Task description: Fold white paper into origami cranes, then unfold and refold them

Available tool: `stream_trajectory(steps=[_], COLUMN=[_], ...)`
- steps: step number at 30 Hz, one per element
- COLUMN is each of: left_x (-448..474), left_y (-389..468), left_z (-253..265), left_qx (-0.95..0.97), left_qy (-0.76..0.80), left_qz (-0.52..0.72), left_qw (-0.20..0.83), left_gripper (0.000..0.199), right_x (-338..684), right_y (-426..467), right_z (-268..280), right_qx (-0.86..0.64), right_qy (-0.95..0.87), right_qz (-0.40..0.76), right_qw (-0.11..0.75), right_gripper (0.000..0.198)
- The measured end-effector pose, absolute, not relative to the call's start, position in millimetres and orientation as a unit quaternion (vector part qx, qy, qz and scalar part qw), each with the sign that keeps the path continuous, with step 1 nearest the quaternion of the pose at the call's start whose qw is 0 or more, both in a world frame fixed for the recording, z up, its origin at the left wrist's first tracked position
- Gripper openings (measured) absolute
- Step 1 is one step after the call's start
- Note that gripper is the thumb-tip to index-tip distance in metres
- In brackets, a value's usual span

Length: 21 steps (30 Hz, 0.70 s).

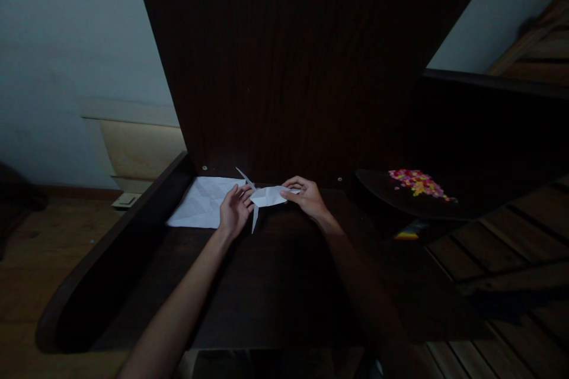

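A folded white paper figure [270,196] hangs just above the dark desk, with two thin points sticking out at its left end, one up and one down. My right hand [310,196] pinches its right end between thumb and fingers. At the left end is my left hand [235,211], palm turned toward the figure, thumb apart and fingers spread. Its fingertips touch or nearly touch the paper; I cannot tell which. Behind my left hand a creased white sheet of paper [195,204] lies flat on the desk.
The dark wooden desk [267,284] has a raised side rail [120,249] on the left and a tall back panel [302,71]. On a side shelf [377,189] at the right lies a pile of small pink and yellow pieces [418,182]. Wooden slats [502,243] are farther right.
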<state>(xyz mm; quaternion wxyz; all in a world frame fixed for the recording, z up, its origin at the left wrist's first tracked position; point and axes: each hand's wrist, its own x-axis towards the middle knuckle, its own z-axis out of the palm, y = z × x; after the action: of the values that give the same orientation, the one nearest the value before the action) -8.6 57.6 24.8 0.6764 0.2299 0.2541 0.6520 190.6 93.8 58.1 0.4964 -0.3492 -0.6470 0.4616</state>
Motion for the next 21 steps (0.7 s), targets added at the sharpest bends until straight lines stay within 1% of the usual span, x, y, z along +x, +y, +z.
stream_trajectory(steps=[3,6,8,12,14,18,21], left_x=[-4.7,0.0,2.2,2.9,1.6,-2.9,-5.0], left_y=[55.8,54.1,52.5,50.6,51.8,56.8,58.5], left_z=[25.9,24.3,23.8,24.0,22.3,15.2,12.6], left_qx=[0.299,0.36,0.388,0.388,0.387,0.375,0.366], left_qy=[0.28,0.325,0.376,0.505,0.535,0.551,0.551], left_qz=[0.66,0.671,0.67,0.649,0.648,0.66,0.667], left_qw=[0.63,0.56,0.509,0.416,0.38,0.347,0.342], left_gripper=[0.027,0.022,0.023,0.031,0.034,0.035,0.034], right_x=[194.7,196.9,196.8,193.8,191.8,189.9,190.0], right_y=[92.8,90.6,88.6,83.9,81.9,80.4,80.1], right_z=[61.3,63.2,64.3,65.7,65.9,65.7,66.0], right_qx=[-0.351,-0.342,-0.325,-0.295,-0.291,-0.295,-0.306], right_qy=[-0.683,-0.712,-0.74,-0.786,-0.798,-0.814,-0.831], right_qz=[0.415,0.37,0.33,0.255,0.241,0.218,0.171], right_qw=[0.488,0.488,0.487,0.479,0.47,0.451,0.432], right_gripper=[0.023,0.013,0.008,0.01,0.011,0.012,0.009])
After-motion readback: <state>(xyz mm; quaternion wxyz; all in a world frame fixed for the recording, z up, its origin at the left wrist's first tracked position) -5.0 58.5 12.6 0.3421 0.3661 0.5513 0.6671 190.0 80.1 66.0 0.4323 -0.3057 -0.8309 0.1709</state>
